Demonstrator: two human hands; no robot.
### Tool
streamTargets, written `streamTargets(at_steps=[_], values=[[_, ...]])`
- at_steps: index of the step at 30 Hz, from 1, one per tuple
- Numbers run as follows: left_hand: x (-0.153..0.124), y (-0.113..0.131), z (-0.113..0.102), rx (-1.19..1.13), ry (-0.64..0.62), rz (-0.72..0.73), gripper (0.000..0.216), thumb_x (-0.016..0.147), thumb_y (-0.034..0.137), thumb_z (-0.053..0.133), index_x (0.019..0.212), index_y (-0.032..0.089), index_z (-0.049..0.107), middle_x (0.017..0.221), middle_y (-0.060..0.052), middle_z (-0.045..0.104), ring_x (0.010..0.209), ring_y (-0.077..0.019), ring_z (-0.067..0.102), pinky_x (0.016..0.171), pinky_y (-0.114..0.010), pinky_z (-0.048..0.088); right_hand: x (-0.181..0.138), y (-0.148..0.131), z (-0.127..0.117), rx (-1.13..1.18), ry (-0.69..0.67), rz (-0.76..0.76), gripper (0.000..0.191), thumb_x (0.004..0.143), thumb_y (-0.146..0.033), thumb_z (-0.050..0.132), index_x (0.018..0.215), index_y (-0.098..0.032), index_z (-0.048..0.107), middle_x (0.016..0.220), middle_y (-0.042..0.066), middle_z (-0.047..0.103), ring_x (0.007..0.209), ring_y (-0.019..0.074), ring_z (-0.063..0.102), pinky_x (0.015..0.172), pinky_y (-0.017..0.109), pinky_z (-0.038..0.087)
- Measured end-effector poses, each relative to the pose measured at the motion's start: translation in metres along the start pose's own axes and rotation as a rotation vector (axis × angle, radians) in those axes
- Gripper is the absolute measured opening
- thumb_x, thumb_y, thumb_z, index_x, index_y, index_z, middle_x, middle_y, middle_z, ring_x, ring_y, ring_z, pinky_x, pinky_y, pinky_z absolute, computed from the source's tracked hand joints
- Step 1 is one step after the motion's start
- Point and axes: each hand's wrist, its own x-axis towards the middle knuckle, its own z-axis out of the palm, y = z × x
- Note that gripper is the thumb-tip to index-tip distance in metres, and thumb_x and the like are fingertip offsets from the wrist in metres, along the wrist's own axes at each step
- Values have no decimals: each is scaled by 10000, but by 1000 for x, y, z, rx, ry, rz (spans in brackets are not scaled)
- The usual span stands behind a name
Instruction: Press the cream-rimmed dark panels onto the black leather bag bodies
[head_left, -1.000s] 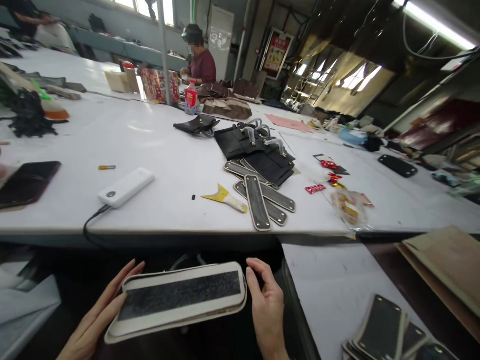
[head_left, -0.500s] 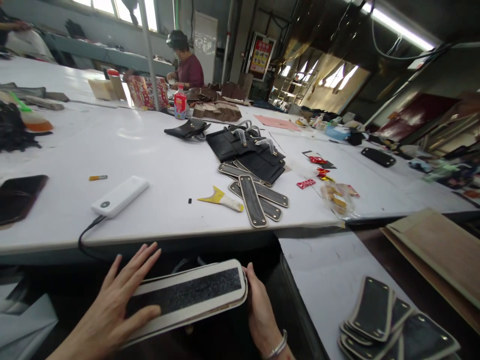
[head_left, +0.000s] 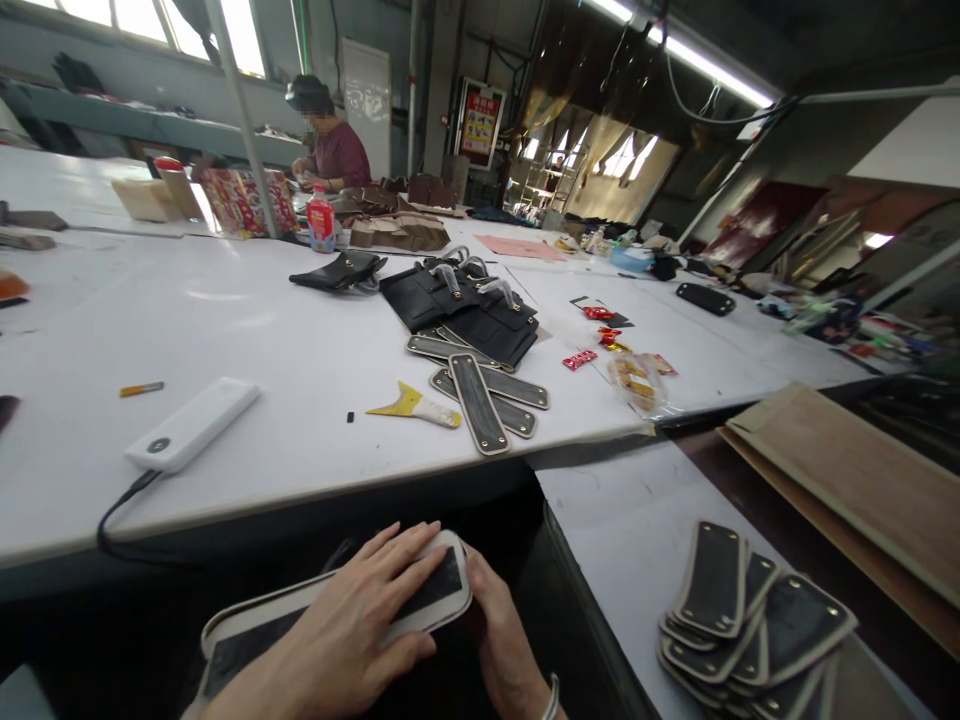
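Observation:
A long rounded panel (head_left: 442,590), cream-edged with a black centre strip, lies below the table's front edge. My left hand (head_left: 352,630) lies flat across its top, fingers spread toward its right end. My right hand (head_left: 499,640) cups that right end from below and the side, a bracelet on the wrist. Several similar dark panels (head_left: 480,395) lie fanned on the white table (head_left: 285,330), beside black leather pieces with metal clasps (head_left: 465,300).
A stack of dark panels (head_left: 750,620) sits on a lower white surface at right. A white power bank (head_left: 193,423) with cable, a yellow scraper (head_left: 414,405), an orange lighter (head_left: 141,388) and snack wrappers (head_left: 634,375) lie on the table. A person (head_left: 330,145) works at the far end. Boards (head_left: 847,470) lean at right.
My left hand slid rightward along the panel's top, from its left end to near its right end. The view shifted right and up; my right hand stays at the right end.

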Motion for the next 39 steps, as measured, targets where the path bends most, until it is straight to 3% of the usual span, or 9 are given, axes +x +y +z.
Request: streamTargets(at_steps=[4,11,13,17,19,23,29,35,39], values=[[-4,1,0,25,-42,22,797,803,358,703,1461,405,256,1558,8,225,1416,-321,274,1177,-526,152,-1,-2,-3,-185,88,-48,420,919,-481,543,1215,-204,653,1205,90,656,1145,273,564,1042,419,395],[3,8,1,184,-48,32,885,730,329,774,1469,366,289,1579,-10,157,1436,-343,194,1166,-566,175,3,-5,-10,-322,65,-67,466,889,-530,573,1186,-186,675,1157,109,678,1077,288,589,966,399,433],[4,7,2,247,-74,28,886,756,338,749,1486,349,248,1583,4,158,1441,-310,195,1172,-541,194,4,1,-15,-215,55,-17,479,879,-550,581,1182,-192,675,1160,109,675,1066,284,590,931,389,444],[6,2,3,304,-132,53,810,838,470,642,1503,327,202,1570,16,208,1437,-292,218,1169,-537,217,13,34,-19,200,58,339,628,839,-694,516,1181,-190,669,1080,110,704,984,268,629,832,377,477],[6,1,3,318,-143,71,799,843,492,628,1502,320,210,1566,18,210,1437,-301,213,1169,-546,212,21,52,-16,436,-6,422,625,788,-699,589,1133,-188,693,1051,99,716,974,254,639,857,367,472],[6,8,0,334,-177,21,849,805,444,693,1497,331,213,1556,24,212,1434,-308,221,1164,-564,214,33,70,-3,680,-110,363,497,773,-628,666,1008,-195,738,1042,63,725,1023,215,630,960,322,426],[10,22,-6,321,-241,-99,829,817,473,678,1492,295,231,1546,-8,218,1414,-338,270,1142,-611,225,34,60,5,822,-172,314,452,833,-591,620,1007,-191,737,1110,42,709,1115,190,593,1050,280,348],[16,23,-6,341,-236,-70,815,797,468,704,1477,244,315,1529,-47,308,1383,-323,347,1150,-537,272,40,50,7,888,-247,385,517,886,-582,556,985,-102,720,1029,91,722,1034,197,620,1021,298,371],[16,21,-8,343,-216,-39,762,842,482,644,1486,262,301,1534,-52,324,1369,-310,373,1139,-510,294,38,51,8,874,-192,371,494,869,-580,588,1005,-123,716,1048,78,719,1050,180,612,1036,276,349]])
